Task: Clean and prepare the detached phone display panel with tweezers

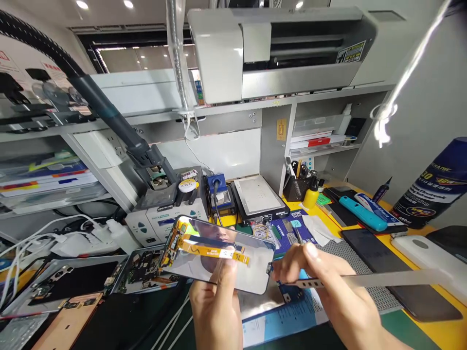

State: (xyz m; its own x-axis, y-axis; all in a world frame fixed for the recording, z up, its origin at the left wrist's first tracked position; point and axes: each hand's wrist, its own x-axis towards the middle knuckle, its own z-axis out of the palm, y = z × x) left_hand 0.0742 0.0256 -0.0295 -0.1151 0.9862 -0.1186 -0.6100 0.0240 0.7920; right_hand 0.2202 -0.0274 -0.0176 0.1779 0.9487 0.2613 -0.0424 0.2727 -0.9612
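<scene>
My left hand holds a phone screen tilted up, thumb on its mirror-like back and fingers behind it. An orange flex cable lies across the panel. At its left end sits a small circuit board. My right hand is closed around a thin metal strip with small holes near one end. Its fingertips are close to the screen's right edge; whether they touch it I cannot tell. Beneath the screen lie a silvery sheet and a blue-and-white printed sheet.
Opened device parts and a copper-coloured phone back lie at left. A soldering station and a hot plate stand behind. Rightward are a dark phone, a turquoise cutter and a blue spray can.
</scene>
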